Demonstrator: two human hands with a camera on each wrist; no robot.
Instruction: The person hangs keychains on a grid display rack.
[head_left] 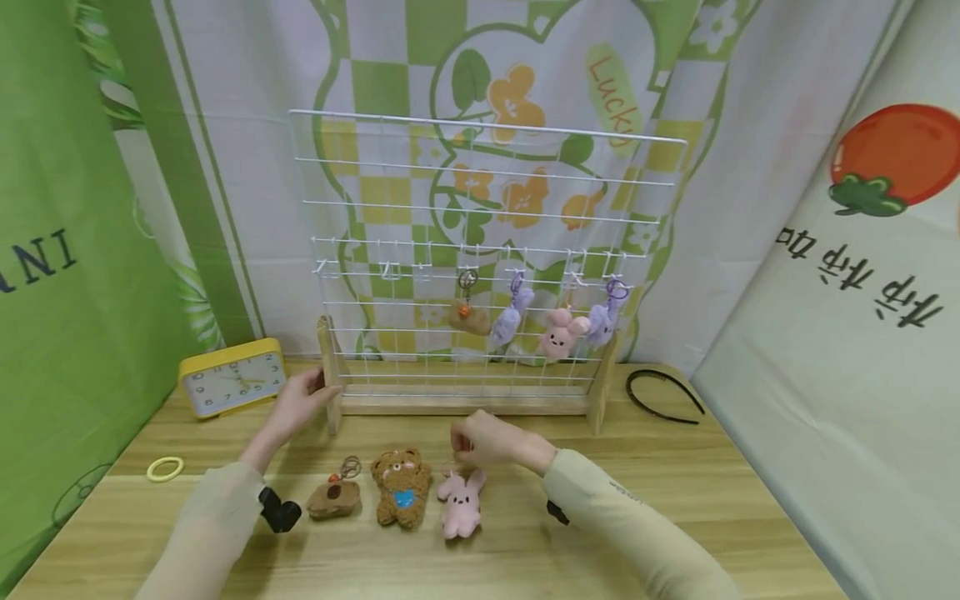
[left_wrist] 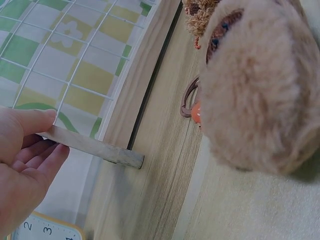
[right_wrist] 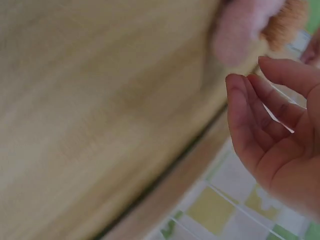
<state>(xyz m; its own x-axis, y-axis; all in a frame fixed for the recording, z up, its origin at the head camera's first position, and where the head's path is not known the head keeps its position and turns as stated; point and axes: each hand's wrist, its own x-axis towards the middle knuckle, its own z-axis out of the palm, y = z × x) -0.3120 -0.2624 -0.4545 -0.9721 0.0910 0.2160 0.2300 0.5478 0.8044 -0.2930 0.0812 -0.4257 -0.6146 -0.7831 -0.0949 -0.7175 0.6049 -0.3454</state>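
Observation:
My left hand (head_left: 298, 404) pinches the wooden side leg (left_wrist: 95, 146) of a white wire grid rack (head_left: 480, 215) between thumb and fingers. My right hand (head_left: 486, 438) hovers just above a pink bunny keychain (head_left: 461, 505), its fingers loosely bent and nothing between them. In the right wrist view, the thumb stands apart from the fingertips (right_wrist: 236, 82). Left of the bunny lie a brown bear plush (head_left: 401, 490) and a brown plush keychain (head_left: 334, 498) with an orange bead and a ring. The brown plush looms large in the left wrist view.
On the rack hooks hang a brown plush keychain (head_left: 470, 318), two purple ones and a pink one (head_left: 561, 336). A yellow clock (head_left: 234, 377) and a yellow ring (head_left: 165, 469) sit at the left. To the right of the rack lies a black headband (head_left: 663, 417).

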